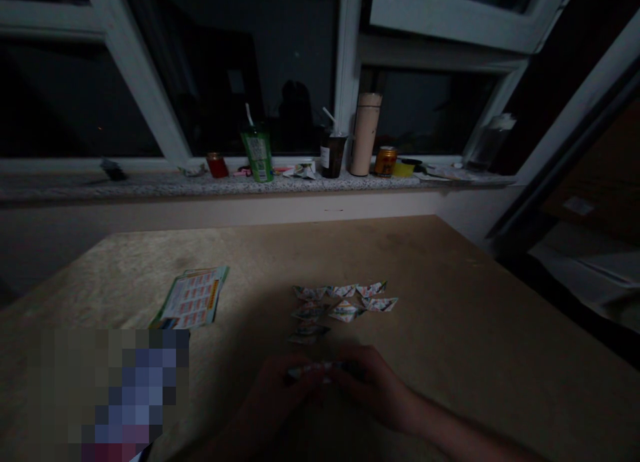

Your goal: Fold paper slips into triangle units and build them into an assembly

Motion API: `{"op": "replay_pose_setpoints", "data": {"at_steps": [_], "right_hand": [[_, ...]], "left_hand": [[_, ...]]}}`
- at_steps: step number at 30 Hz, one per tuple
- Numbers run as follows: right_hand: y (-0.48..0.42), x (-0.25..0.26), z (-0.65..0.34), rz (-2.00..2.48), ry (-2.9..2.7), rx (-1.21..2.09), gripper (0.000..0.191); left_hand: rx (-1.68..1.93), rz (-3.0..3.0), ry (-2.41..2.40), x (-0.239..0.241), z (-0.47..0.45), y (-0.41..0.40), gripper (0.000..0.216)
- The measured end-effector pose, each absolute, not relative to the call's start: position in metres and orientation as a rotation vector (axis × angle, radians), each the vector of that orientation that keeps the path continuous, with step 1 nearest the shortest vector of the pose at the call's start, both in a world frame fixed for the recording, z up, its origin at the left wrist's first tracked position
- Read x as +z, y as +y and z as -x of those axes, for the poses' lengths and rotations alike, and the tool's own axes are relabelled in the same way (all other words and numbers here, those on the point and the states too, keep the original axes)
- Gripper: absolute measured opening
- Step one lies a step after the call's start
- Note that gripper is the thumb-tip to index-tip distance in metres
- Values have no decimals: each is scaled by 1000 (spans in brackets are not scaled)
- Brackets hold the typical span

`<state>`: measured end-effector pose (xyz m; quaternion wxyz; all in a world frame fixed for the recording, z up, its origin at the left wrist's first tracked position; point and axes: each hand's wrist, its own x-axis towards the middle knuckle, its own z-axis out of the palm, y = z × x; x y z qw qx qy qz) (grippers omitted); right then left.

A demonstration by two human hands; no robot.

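Note:
Close to me at the table's near side, my left hand and my right hand both pinch one small folded piece of printed paper. Its exact shape is partly hidden by fingers and shadow. Just beyond the hands sit several folded paper boats in loose rows, printed in white, red and green. The nearest paper boat lies in shadow, a little ahead of my left hand. To the left rests a stack of printed sheets with green borders.
A pixelated patch covers the lower left. Along the granite windowsill stand a green cup with a straw, a dark drink cup, a pink flask, an orange can and a red jar. The room is dim.

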<state>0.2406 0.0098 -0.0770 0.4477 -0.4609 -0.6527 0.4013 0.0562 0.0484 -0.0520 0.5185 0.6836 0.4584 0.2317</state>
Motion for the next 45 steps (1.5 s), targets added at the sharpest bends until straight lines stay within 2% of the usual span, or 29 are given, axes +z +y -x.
{"op": "replay_pose_setpoints", "data": {"at_steps": [11,18,21,29,36,45], "right_hand": [[13,-71,-237,1095,-1664,1291,47],[12,-74,-236,1008,-1689,1288,45],[13,-76,-237,1064,-1647,1243,44],[13,-78,-235,1169,-1562,1115,46],[15,-76,-235,1005,-1459,1542,51],[15,-74,-237,1087,-1387,1543,52]], "left_hand": [[484,-1554,1079,-56,-56,43,25],[557,-1544,1038,-65,-44,47,39],[477,-1505,933,-64,-44,49,46],[383,-1572,888,-57,-57,51,34],[471,-1540,995,-61,-55,52,27],[525,-1561,879,-58,-55,53,38]]}}
